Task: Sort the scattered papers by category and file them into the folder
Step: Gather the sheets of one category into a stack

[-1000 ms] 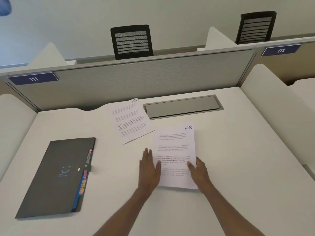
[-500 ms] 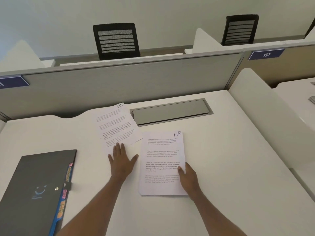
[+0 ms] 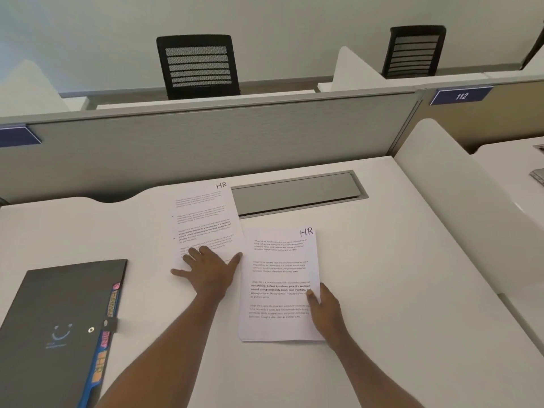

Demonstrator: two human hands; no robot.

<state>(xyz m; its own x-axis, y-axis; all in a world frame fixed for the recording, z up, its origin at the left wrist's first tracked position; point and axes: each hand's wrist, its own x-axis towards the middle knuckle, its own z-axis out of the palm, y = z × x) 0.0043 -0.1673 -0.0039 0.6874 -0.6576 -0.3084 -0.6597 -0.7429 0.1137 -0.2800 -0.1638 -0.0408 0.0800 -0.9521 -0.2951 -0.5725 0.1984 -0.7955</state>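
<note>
Nearest the camera, two bare forearms reach forward over the white desk (image 3: 412,275). At the lower left lies a dark grey folder (image 3: 53,328), shut with a snap button, a pale smile mark printed on its cover. Coloured tabs stick out along its right edge: an orange one reads "HR", the others are too skewed to read with certainty.

The right hand (image 3: 325,312) rests on the right edge of the nearer sheet (image 3: 279,287), thumb lying on top of the paper; the other fingers are hidden, so I cannot tell whether they curl under the edge. This sheet lies roughly square to the viewer, with "HR" handwritten at its top right corner and four blocks of printed text, one partly in bold beginning "way of living".

The left hand (image 3: 210,269) is spread open and flat, fingers splayed, pressing on the bottom edge of the farther sheet (image 3: 203,222). That sheet lies tilted, just left of and behind the nearer one, their edges touching or overlapping slightly. It too has "HR" handwritten at the top right.

Behind the sheets a grey cable hatch (image 3: 297,192) is set into the desk. Beyond stands a grey partition (image 3: 206,142), with a blue plate marked "112" (image 3: 460,96) on the right. Two black mesh chairs (image 3: 198,67) stand past it.
</note>
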